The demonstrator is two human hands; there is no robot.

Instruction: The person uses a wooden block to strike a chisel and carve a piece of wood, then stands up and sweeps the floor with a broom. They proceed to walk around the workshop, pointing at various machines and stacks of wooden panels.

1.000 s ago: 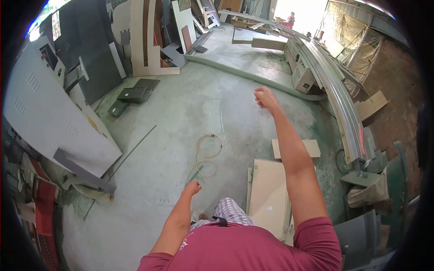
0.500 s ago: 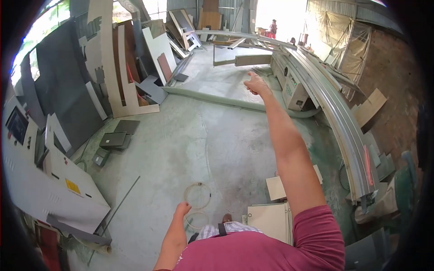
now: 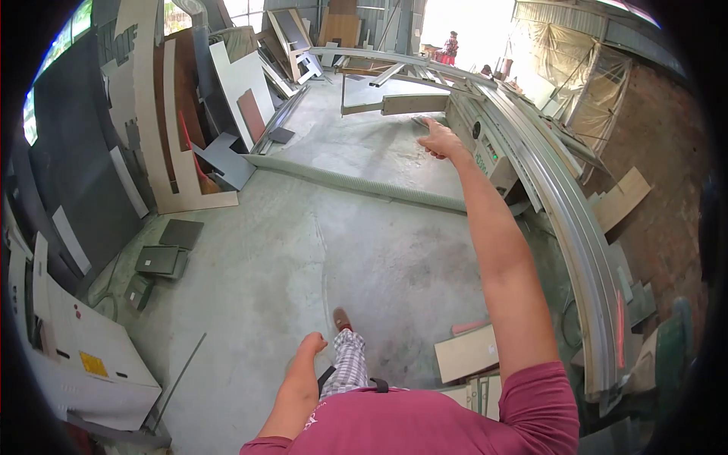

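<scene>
My right hand (image 3: 441,140) is stretched out ahead at the upper middle, index finger pointing forward and the other fingers curled, with nothing visible in it. It appears in front of the floor beside the long machine (image 3: 493,155), not seen touching it. Low in the view my left hand (image 3: 313,343) hangs beside my body with its fingers curled; whether it holds anything is too small to tell. My brown shoe (image 3: 342,318) is on the concrete floor, just right of that hand.
A ribbed hose (image 3: 356,184) crosses the floor. Boards (image 3: 243,91) lean at the left back. Dark boxes (image 3: 159,260) and a thin rod (image 3: 180,383) lie left. Pale panels (image 3: 466,353) lie at lower right. A person (image 3: 450,48) stands far off by the doorway.
My body has moved forward; the wire rings on the floor have left the view and a foot has come out in front. My right arm stays raised and pointing.
</scene>
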